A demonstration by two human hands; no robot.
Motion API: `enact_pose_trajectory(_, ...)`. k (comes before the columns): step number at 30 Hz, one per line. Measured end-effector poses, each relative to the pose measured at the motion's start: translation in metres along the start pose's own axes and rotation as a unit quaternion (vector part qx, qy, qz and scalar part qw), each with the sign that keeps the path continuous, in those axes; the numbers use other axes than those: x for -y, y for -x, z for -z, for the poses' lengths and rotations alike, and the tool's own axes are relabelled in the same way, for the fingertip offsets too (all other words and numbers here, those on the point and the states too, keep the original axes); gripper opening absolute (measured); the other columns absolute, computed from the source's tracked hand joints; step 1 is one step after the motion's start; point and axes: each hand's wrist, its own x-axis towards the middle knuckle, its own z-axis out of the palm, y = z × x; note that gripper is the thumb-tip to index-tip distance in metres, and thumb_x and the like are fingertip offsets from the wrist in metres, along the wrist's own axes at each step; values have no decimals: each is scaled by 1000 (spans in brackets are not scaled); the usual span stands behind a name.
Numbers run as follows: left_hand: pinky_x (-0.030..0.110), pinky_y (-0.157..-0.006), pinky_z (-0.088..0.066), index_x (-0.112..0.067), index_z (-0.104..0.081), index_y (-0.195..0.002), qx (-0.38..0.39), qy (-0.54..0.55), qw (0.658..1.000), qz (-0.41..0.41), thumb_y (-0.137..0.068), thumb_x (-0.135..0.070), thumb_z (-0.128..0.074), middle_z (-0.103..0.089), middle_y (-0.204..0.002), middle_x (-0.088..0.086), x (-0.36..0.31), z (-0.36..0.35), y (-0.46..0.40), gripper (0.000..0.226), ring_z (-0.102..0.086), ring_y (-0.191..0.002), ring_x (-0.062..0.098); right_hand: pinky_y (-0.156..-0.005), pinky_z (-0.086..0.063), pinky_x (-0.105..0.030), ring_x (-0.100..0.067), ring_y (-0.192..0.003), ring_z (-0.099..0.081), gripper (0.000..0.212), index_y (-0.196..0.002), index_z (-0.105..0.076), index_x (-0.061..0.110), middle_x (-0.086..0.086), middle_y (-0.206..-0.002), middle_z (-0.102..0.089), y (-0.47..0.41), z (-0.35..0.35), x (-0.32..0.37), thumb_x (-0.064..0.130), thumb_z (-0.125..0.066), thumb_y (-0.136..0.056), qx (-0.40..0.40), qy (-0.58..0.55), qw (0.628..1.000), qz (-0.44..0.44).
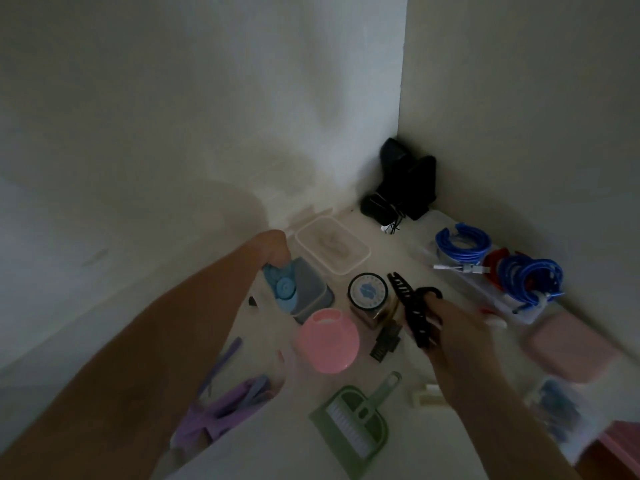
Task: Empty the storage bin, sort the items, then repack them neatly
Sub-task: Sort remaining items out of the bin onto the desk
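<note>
I note two pale walls (207, 116) meeting at a corner. A black device (408, 174) with tangled cords stands in the floor's far corner.

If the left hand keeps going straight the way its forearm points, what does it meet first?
Probably the blue-lidded container: the left hand already sits at its far top corner. Beyond that lies the clear tub, then the wall. Depth is hard to judge in one dim view.

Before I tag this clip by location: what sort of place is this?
Probably a corner of a home room, sorting done on a pale surface: two plain walls meet, with household bits laid out, like a green dustpan, blue cables and a hair claw.
</note>
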Motion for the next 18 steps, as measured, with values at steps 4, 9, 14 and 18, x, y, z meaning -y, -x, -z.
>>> enact_pose_trajectory(4, 33, -67, -51, 1, -56, -92, 13, -97, 995, -16, -94, -7, -52, -61, -95, 15, 5, -18, -27, 9, -62, -90, 30, -66, -53, -29, -17, -71, -69, 12, -93, -68, 7, -8, -79, -74, -12, -10, 1, 12, -57, -96, 11, 5, 1000, 12)
enact_pose_trajectory(9, 38, -90, -52, 4, -59, -114, -74, -90, 993, -2, -94, -10, -52, -64, -117, 21, 12, -30, -38, 26, -63, -110, 34, -69, -53, -30, -17, -73, -70, 12, -92, -70, 9, -8, -82, -75, -23, -12, -1, 13, -59, -95, 13, 19, 999, 35)
enact_pose_trajectory(14, 27, -60, -50, -3, -57, -92, 22, 401, 913, 76, -93, -20, -57, -66, -83, 12, 8, -23, -42, 17, -68, -76, 30, -73, -44, -35, -25, -85, -60, 10, -93, -72, 12, -21, -100, -71, -31, -19, 8, 19, -67, -89, 23, 63, 996, 62)
enact_pose_trajectory(18, 31, -67, -53, -9, -54, -97, 88, 587, 798, 103, -94, -28, -54, -72, -93, 12, -1, -9, -39, 20, -68, -76, 26, -68, -46, -28, -14, -79, -63, 19, -103, -73, 19, -4, -92, -75, -48, -35, 21, 23, -72, -85, 53, 124, 986, 98)
